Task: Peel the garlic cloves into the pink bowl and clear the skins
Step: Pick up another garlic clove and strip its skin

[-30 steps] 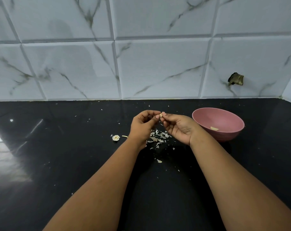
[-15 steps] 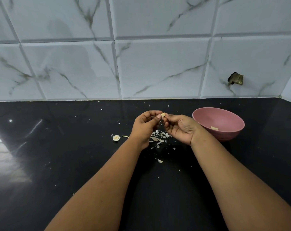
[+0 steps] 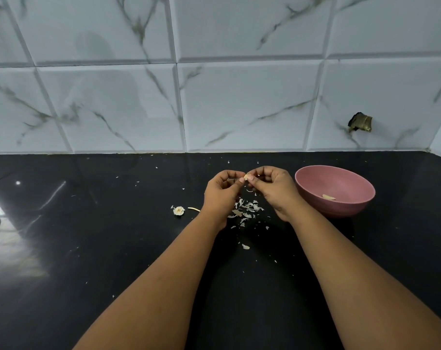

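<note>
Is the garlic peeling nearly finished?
Partly. One peeled pale clove already lies in the round pink bowl. The left hand and right hand pinch another small garlic clove between them. The papery white skins still litter the glossy black counter, uncleared.

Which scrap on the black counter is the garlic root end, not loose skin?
Start at the round pink bowl on the glossy black counter, then pass left beyond both hands. The small, whitish, rounded garlic root end lies there by a thin pale stem sliver. Unlike the flat papery skin flakes, it is a lump.
</note>
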Motion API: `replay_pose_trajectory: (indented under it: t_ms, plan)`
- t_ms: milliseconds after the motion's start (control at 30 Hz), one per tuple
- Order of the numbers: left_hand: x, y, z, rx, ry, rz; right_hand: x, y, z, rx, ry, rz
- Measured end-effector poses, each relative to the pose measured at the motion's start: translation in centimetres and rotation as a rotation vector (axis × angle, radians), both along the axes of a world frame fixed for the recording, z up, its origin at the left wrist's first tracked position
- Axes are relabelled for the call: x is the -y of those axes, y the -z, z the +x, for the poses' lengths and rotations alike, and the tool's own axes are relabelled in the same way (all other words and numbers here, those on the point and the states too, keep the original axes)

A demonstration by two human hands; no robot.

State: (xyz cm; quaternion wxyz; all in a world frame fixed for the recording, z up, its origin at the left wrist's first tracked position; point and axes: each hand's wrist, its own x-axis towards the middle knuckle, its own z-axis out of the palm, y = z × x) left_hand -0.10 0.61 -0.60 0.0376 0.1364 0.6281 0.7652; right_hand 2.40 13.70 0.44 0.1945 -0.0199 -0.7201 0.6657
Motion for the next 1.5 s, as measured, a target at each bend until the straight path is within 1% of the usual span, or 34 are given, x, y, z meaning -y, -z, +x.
replay_pose_trajectory:
  t_ms: [133,200,267,300,333,400,600,667,733,833,900,967,1033,1133,1300,1500]
  plan:
    - [0.1,0.3,0.1,-0.130,-0.060,-0.127,0.4,0.4,-0.2,-0.001,0.075,0.145]
    - [0.0,0.5,0.2,-0.198,-0.077,-0.190,0.8,0.5,-0.4,-0.001,0.174,0.301]
    - [-0.3,0.6,0.3,-0.245,-0.109,-0.214,1.0,0.3,-0.5,-0.024,0.237,0.414]
    - [-0.4,0.6,0.3,-0.251,-0.117,-0.216,0.9,0.2,-0.5,-0.025,0.240,0.425]
    - [-0.4,0.7,0.3,-0.249,-0.119,-0.215,0.8,0.2,-0.5,-0.015,0.228,0.408]
    - [-0.5,0.8,0.3,-0.233,-0.109,-0.208,0.7,0.1,-0.5,0.022,0.177,0.305]
    - [-0.4,0.7,0.0,-0.183,-0.026,-0.113,0.5,-0.2,-0.4,0.101,-0.096,-0.189]
    - [-0.3,0.7,-0.1,-0.171,-0.001,-0.090,0.3,-0.5,-0.1,0.133,-0.147,-0.319]
    - [-0.3,0.6,-0.1,-0.142,0.031,-0.074,0.2,-0.7,0.0,0.172,-0.168,-0.403]
    - [-0.3,0.5,-0.2,-0.090,0.067,-0.044,0.0,-0.7,0.0,0.225,-0.200,-0.478]
    - [-0.2,0.5,-0.2,-0.061,0.074,-0.018,0.0,-0.7,0.0,0.227,-0.207,-0.503]
    - [-0.1,0.5,-0.4,-0.048,0.043,-0.007,-0.1,-0.7,0.0,0.200,-0.205,-0.480]
    - [-0.1,0.5,-0.4,-0.053,0.008,-0.019,-0.2,-0.7,0.1,0.173,-0.191,-0.389]
    - [-0.2,0.3,-0.1,-0.057,0.038,-0.004,-0.3,-0.5,0.3,0.156,-0.136,-0.253]
    - [-0.3,0.0,0.1,-0.046,0.109,0.040,-0.5,-0.8,0.5,0.132,-0.134,-0.276]
    - [0.0,-0.3,0.0,0.087,0.169,0.070,-1.0,-0.9,0.5,0.075,-0.168,-0.247]
